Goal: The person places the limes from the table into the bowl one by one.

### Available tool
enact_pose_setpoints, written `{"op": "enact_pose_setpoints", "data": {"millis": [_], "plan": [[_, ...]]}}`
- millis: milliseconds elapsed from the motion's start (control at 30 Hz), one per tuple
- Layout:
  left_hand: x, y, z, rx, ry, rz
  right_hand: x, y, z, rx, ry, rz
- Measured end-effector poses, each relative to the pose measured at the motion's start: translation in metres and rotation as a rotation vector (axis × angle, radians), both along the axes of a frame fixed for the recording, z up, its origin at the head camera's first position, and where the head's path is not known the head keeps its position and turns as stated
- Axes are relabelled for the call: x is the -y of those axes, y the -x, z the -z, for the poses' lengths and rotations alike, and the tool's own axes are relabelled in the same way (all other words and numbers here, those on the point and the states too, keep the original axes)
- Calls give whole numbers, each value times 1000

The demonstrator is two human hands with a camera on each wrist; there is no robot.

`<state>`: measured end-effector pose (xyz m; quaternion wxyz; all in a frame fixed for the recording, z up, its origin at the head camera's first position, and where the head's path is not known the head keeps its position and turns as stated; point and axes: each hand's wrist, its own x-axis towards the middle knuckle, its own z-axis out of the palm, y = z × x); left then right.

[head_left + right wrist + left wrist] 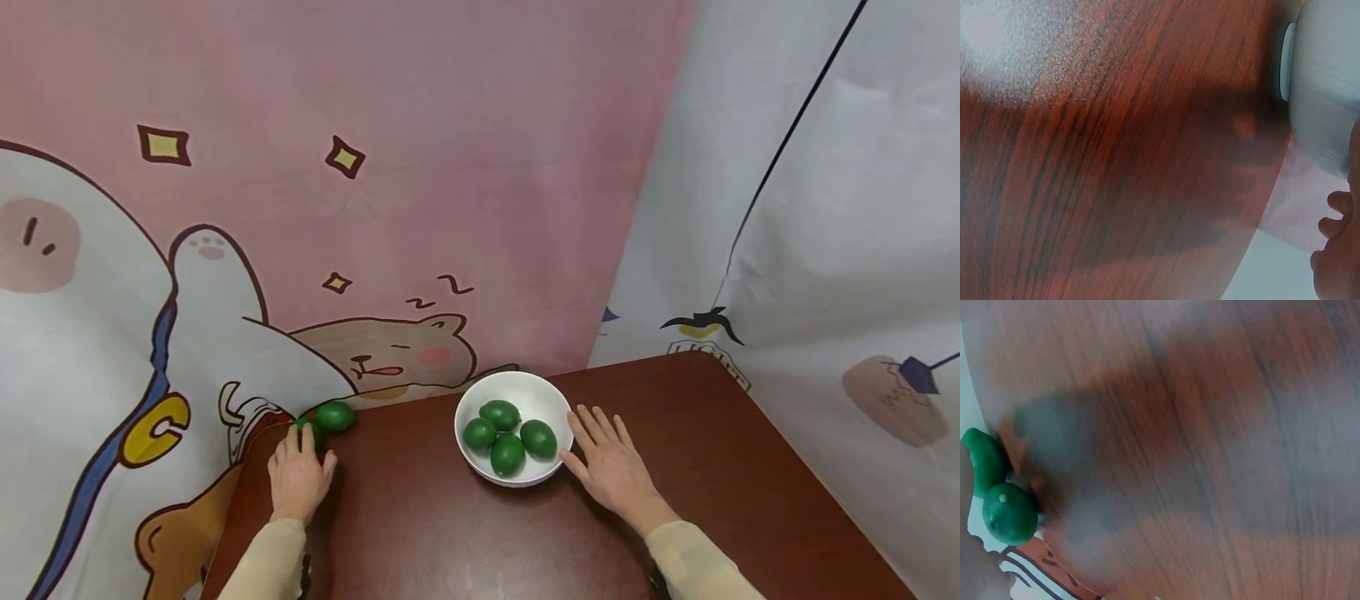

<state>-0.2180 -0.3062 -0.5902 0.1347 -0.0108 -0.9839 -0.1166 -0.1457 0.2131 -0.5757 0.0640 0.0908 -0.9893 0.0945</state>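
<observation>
A white bowl stands on the table near its back edge, with several green limes in it. At the table's back left corner lie two more limes, the right one uncovered and the left one partly hidden by my left hand. The fingers of that hand reach forward over the left lime; whether they touch it I cannot tell. Both limes also show at the left border of the left wrist view. My right hand, fingers straight and spread, is at the bowl's right side.
The dark red-brown wooden table runs back to a pink printed cloth with cartoon animals. Along the right side hangs a pale cloth with a lamp pattern.
</observation>
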Motion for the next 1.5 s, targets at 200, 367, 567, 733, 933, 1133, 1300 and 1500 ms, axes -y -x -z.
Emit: {"op": "enact_pose_setpoints", "data": {"millis": [200, 367, 567, 733, 933, 1133, 1300, 1500], "plan": [[9, 1, 2, 104, -35, -44, 2, -2, 0, -1, 6, -7], [12, 6, 0, 140, -76, -58, 3, -1, 0, -15, 7, -11], [14, 11, -1, 212, -101, -74, 5, 1, 0, -14, 20, -13], [15, 15, 1, 273, -107, -79, 5, 1, 0, -10, 17, -10], [13, 20, 3, 270, -117, -77, 5, 1, -1, -2, 15, -8], [10, 21, 1, 215, -127, -77, 4, 1, -1, 1, 8, -9], [10, 24, 1, 199, -120, -62, 3, 0, -1, 1, 11, -5], [7, 27, 1, 176, -117, -30, 2, -1, -1, -14, 10, 2]]}}
